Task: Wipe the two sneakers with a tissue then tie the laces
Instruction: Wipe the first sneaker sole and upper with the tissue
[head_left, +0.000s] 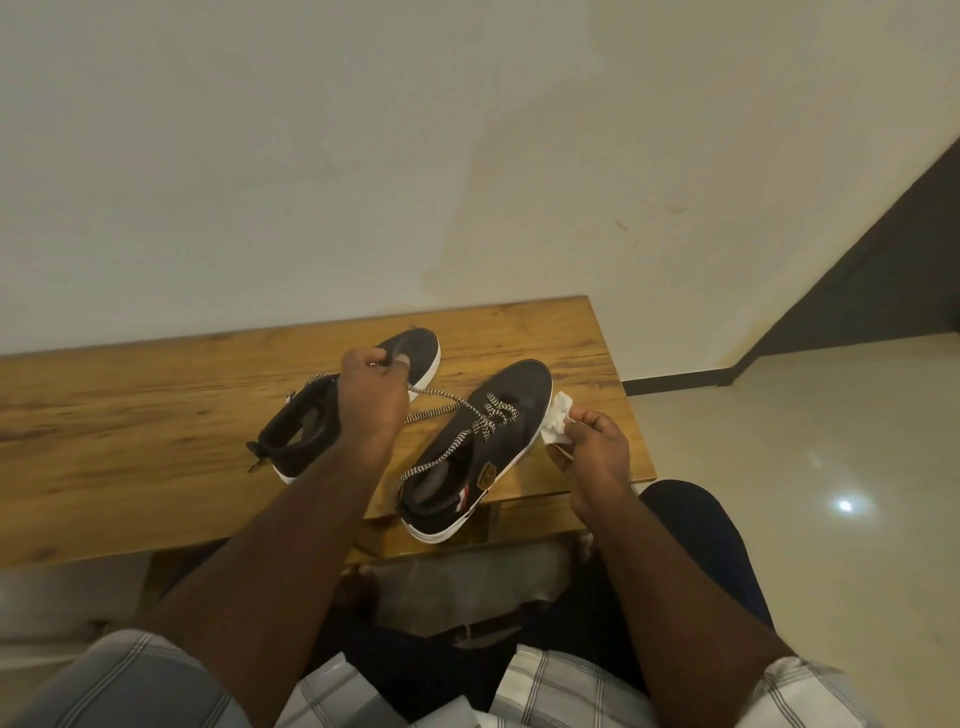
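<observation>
Against a pale wall stands the wooden table (156, 415). Your left hand (371, 395) curls over the far sneaker (311, 415), fingers bent around its lace. Your right hand (597, 447) pinches a crumpled white tissue (558, 423) against the side of the near sneaker (483, 447). That shoe sits at the table's front edge, its striped laces (467, 421) loose and untied. Both hands are apart.
</observation>
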